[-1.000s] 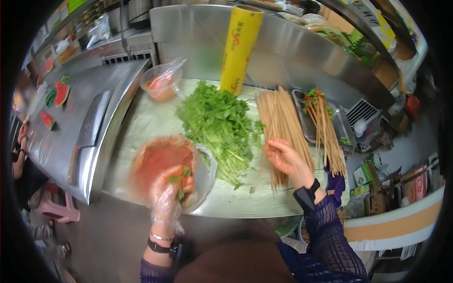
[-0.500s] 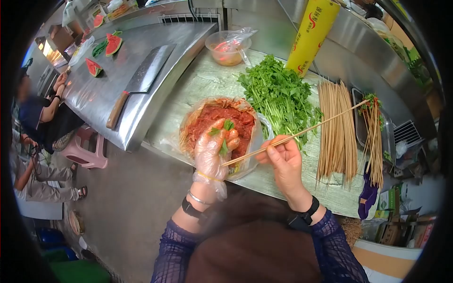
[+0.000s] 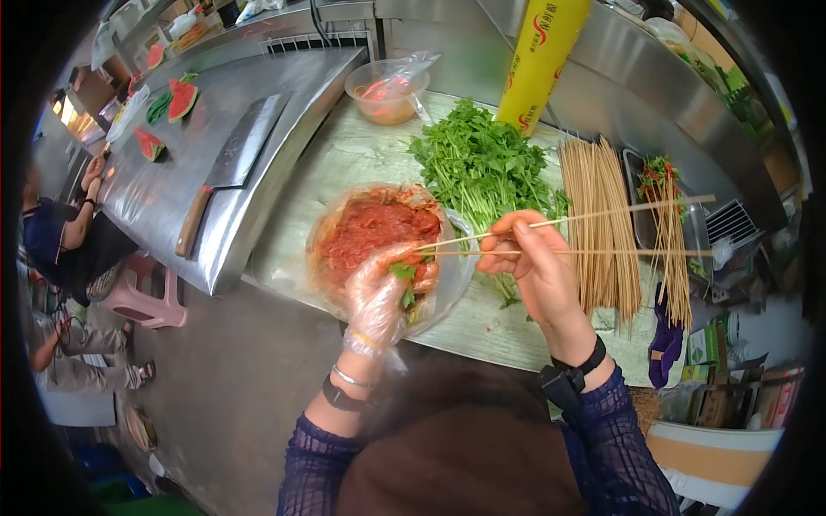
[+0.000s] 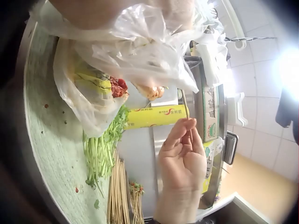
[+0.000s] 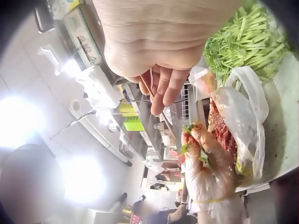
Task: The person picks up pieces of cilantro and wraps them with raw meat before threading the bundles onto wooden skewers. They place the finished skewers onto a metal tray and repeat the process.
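Observation:
My left hand (image 3: 376, 297), in a clear plastic glove, curls round a few green leafy sprigs (image 3: 401, 272) at the near side of a bag of red minced or chopped meat (image 3: 370, 225). Between thumb and fingers, my right hand (image 3: 542, 268) pinches two thin bamboo skewers (image 3: 675, 203). They fan apart to the right, while their left ends meet at the gloved fingertips. In the right wrist view, the leaves (image 5: 204, 157) poke out between the gloved fingers; whatever else lies in that palm is hidden. Behind the bag lies a heap of leafy green herbs (image 3: 482, 159).
Loose bamboo skewers (image 3: 598, 228) lie right of the herbs, beside a metal tray (image 3: 635, 185) of skewers with red and green ends. A yellow cling-film roll (image 3: 538, 69) and plastic bowl (image 3: 387, 107) stand behind. A cleaver (image 3: 245, 150) rests on the steel table at left, near a seated person (image 3: 64, 232).
My right hand has come from the skewer pile to the left hand, bringing two skewers, which have since spread apart. The left hand stays by the meat, holding the sprigs.

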Motion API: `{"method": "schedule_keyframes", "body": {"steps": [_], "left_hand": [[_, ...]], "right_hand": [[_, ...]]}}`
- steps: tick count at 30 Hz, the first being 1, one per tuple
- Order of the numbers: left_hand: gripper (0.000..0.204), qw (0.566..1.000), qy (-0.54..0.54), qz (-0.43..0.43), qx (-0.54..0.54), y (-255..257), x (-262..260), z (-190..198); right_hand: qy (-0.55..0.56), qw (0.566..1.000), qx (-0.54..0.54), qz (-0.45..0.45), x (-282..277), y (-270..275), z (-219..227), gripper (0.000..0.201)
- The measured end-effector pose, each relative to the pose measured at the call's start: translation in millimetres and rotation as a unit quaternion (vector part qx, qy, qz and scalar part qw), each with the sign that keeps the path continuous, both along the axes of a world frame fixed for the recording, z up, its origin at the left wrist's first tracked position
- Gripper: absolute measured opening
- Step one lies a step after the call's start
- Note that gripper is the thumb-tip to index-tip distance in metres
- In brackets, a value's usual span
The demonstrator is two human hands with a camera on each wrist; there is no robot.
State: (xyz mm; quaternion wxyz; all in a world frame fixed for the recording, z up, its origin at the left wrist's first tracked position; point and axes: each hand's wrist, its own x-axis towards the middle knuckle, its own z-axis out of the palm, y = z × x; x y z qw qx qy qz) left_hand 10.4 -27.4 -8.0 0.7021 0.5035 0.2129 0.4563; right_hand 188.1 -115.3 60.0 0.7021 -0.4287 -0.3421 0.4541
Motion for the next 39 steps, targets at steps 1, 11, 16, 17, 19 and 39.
{"method": "schedule_keyframes", "body": {"steps": [1, 11, 16, 17, 19, 39], "left_hand": [[0.022, 1.0, 0.003, -0.004, 0.002, 1, 0, -1], [0.03, 0.975, -0.11, -0.062, -0.182, 2, -2, 15], [0.027, 0.966, -0.073, -0.062, -0.239, 7, -2, 25], [0.027, 0.979, -0.046, -0.057, -0.19, 7, -3, 22], [0.026, 0.993, -0.005, -0.047, -0.11, 8, -4, 12], [0.029, 0.995, 0.035, 0.041, 0.082, 15, -1, -5]], "right_hand": [[0.011, 1.0, -0.012, 0.008, 2, 2, -3, 0.024], [-0.066, 0.997, -0.039, -0.003, 4, 4, -1, 0.023], [-0.123, 0.992, -0.036, 0.002, -2, 3, 6, 0.024], [-0.127, 0.991, -0.033, 0.004, -2, 2, 6, 0.025], [-0.148, 0.988, -0.032, 0.002, -5, 2, 8, 0.025], [0.005, 0.998, 0.052, -0.025, -27, 2, -46, 0.024]]}}
